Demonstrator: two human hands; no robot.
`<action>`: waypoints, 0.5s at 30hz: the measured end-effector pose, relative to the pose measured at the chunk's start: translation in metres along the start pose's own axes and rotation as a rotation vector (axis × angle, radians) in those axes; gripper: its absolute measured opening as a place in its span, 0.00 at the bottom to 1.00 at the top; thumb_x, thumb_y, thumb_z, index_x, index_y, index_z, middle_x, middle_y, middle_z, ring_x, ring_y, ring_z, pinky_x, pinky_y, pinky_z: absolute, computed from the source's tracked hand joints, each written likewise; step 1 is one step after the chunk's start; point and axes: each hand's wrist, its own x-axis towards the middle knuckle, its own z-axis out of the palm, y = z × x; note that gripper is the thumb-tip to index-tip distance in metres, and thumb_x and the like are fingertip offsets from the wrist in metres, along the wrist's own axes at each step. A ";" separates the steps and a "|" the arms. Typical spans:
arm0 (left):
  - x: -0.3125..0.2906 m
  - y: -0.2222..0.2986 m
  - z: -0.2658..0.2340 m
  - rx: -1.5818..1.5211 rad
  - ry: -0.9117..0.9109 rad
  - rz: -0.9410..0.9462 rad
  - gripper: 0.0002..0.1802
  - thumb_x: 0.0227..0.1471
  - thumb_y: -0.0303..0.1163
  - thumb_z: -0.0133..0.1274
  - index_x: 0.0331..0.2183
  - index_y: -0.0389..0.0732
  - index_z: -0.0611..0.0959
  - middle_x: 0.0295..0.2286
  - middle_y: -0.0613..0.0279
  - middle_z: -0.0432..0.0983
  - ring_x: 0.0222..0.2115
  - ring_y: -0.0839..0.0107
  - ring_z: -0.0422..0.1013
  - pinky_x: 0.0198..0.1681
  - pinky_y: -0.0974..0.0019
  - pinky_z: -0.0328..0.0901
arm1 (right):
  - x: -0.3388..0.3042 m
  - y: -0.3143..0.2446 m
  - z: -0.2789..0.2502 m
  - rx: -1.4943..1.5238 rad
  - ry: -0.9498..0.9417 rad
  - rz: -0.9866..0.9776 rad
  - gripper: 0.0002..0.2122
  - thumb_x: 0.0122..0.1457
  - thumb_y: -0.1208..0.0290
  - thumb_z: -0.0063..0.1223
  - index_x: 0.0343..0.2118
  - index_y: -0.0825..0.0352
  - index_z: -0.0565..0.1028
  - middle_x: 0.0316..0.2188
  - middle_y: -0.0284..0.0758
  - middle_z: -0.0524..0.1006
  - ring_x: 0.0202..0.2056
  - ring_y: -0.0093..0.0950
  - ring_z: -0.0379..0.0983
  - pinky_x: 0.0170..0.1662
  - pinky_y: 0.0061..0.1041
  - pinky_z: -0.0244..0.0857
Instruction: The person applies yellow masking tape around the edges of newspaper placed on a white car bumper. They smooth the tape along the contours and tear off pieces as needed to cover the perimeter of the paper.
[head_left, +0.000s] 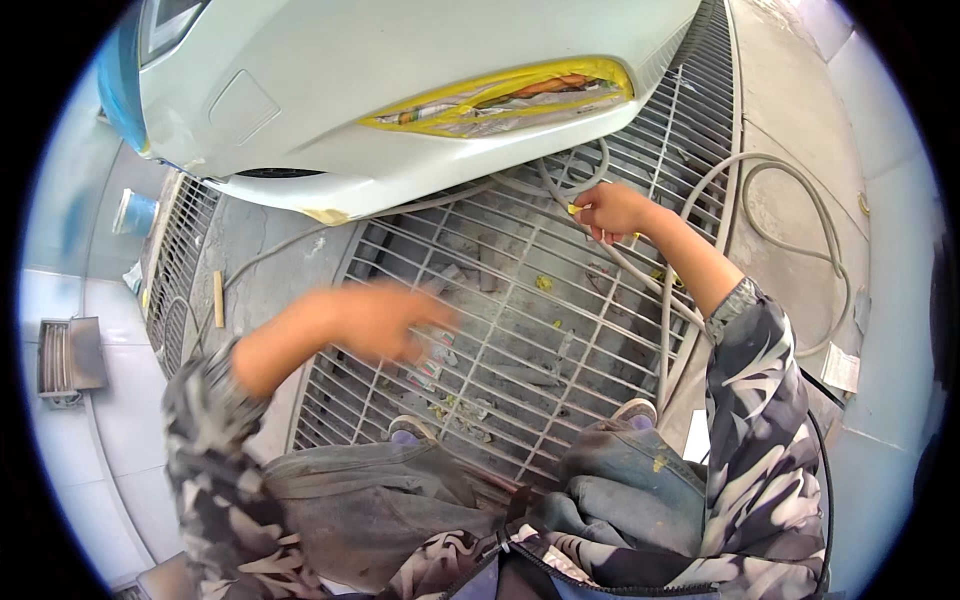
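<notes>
The white car bumper stands in front of me, its long opening edged with yellow masking tape and filled with crumpled covering sheet. My right hand is below the right end of that opening, over the floor grating. Its fingers are closed on a small yellow piece of masking tape. My left hand is over the grating, left of the middle and apart from the bumper. Motion blurs it, but its fingers look stretched out and apart, with nothing visible in them.
Metal grating spans the floor under my hands, with yellow scraps and litter beneath it. A grey hose loops across it to the right. A wooden stick and a blue-and-white container are at the left. My knees are bent below.
</notes>
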 end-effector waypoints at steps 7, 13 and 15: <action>-0.197 0.111 0.105 -0.028 -0.116 -0.459 0.35 0.44 0.55 0.60 0.53 0.53 0.75 0.54 0.52 0.67 0.54 0.45 0.62 0.57 0.51 0.59 | 0.037 -0.029 0.022 -0.062 -0.269 -0.070 0.14 0.60 0.63 0.50 0.44 0.65 0.78 0.20 0.34 0.78 0.17 0.22 0.70 0.19 0.24 0.65; -0.191 0.096 0.112 -0.160 -0.252 -0.450 0.34 0.46 0.55 0.58 0.55 0.61 0.73 0.56 0.55 0.65 0.56 0.48 0.60 0.56 0.48 0.59 | 0.044 -0.022 0.065 0.051 -0.402 0.050 0.14 0.61 0.64 0.45 0.43 0.67 0.76 0.22 0.37 0.79 0.19 0.25 0.74 0.22 0.26 0.70; -0.191 0.096 0.110 -0.106 -0.242 -0.402 0.33 0.49 0.55 0.56 0.57 0.63 0.72 0.56 0.56 0.65 0.55 0.49 0.61 0.55 0.46 0.58 | 0.040 -0.017 0.071 0.057 -0.446 0.096 0.14 0.61 0.65 0.45 0.44 0.67 0.75 0.23 0.38 0.79 0.23 0.28 0.77 0.25 0.28 0.75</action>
